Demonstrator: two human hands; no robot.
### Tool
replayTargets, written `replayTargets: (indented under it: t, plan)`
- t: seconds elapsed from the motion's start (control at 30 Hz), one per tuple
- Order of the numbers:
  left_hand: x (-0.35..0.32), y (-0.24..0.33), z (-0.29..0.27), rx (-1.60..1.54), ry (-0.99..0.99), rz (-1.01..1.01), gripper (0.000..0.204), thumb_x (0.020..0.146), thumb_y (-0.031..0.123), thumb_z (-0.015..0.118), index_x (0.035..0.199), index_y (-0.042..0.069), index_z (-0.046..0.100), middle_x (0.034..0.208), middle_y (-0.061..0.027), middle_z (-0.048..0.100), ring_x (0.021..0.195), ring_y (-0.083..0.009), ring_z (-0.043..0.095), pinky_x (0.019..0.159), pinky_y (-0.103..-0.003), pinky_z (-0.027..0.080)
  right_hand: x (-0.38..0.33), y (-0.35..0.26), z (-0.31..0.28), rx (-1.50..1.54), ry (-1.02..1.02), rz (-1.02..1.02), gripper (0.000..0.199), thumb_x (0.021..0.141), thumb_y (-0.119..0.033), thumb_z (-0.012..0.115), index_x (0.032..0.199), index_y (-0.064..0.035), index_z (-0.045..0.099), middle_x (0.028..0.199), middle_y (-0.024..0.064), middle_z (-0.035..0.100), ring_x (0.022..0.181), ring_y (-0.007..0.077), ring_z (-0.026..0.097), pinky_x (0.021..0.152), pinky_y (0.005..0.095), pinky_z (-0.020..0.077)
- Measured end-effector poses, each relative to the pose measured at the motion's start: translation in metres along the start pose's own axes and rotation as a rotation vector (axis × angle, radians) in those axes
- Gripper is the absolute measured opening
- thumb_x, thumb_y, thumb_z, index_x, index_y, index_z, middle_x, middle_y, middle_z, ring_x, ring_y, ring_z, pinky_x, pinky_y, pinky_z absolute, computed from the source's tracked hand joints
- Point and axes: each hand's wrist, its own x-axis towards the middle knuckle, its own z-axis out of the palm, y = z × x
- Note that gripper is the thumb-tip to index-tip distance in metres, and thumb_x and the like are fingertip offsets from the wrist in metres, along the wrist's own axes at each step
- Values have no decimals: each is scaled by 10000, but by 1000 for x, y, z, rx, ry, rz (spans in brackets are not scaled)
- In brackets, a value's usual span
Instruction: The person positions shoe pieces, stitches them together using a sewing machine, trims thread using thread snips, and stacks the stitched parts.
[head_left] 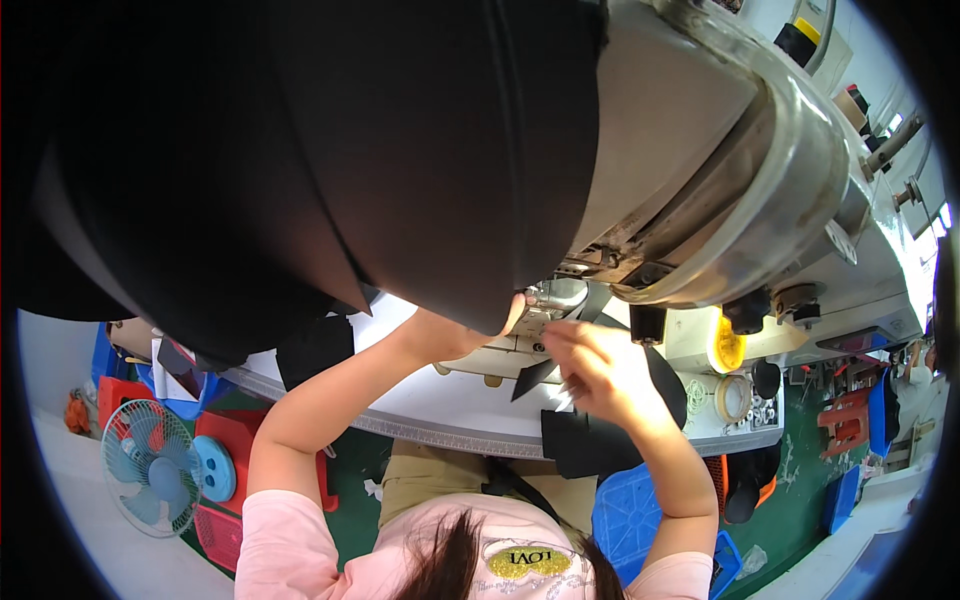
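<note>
My left hand (462, 338) is beside the metal work plate (530, 325) of a sewing machine (700, 150). One fingertip shows at the plate's edge; the other fingers are mostly hidden behind a large black sheet-like shape (420, 180) close to the camera. Across the plate, my right hand (600, 370) has its fingers curled in, thumb and forefinger near the needle area. A thin bright metal piece (566, 392) shows below its fingers, too little of it to name. Beside these fingers lies a narrow black strip (535, 378). Black flat pieces (590, 443) overhang the table's front edge under my right wrist.
The white table (400, 400) has a ruler-marked front edge (440, 432). At its right are a tape roll (733, 398) and a yellow dish (728, 345). Another black piece (315, 352) lies left. A fan (152, 468), red stool (235, 440) and blue crate (628, 515) stand lower down.
</note>
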Motion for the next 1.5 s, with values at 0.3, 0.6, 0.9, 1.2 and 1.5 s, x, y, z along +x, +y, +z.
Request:
replayTargets:
  t: [0.3, 0.6, 0.9, 1.2, 1.5]
  plan:
    - [-3, -20, -17, 210, -162, 259, 106, 738, 138, 651, 839, 130, 679, 1237, -11, 601, 861, -137, 592, 561, -195, 455, -5, -2, 9, -167, -318, 133, 300, 695, -57, 708, 967, -33, 584, 1059, 101, 659, 690, 275, 676, 590, 339, 541]
    - [18, -25, -56, -256, -704, -416, 147, 923, 215, 592, 989, 107, 667, 948, -70, 653, 826, -209, 616, 742, -333, 491, 9, 2, -16, 17, 51, 309, 331, 764, 141, 605, 1030, -55, 618, 821, 59, 633, 701, 160, 634, 617, 268, 500]
    - [56, -28, -27, -704, -755, -886, 331, 913, 315, 621, 1097, 40, 631, 1016, -115, 647, 916, -225, 618, 832, -319, 481, 16, 17, -3, 67, 10, 283, 397, 769, -85, 784, 1129, -66, 617, 1058, 94, 671, 909, 228, 675, 725, 310, 544]
    - [-3, -69, -10, -396, -377, -751, 345, 903, 310, 630, 1116, 39, 615, 1051, -122, 629, 953, -239, 599, 851, -333, 467, -4, -3, 8, -331, -5, 72, 620, 649, -15, 667, 1263, -3, 580, 1222, 157, 621, 1038, 322, 638, 832, 383, 548]
    - [-12, -72, -8, -331, -355, -717, 362, 893, 306, 639, 1134, 39, 598, 1087, -128, 611, 989, -253, 580, 870, -347, 452, -6, -1, 8, -287, 60, 75, 695, 573, 6, 664, 1261, -77, 612, 1343, 95, 570, 852, 240, 592, 752, 337, 526]
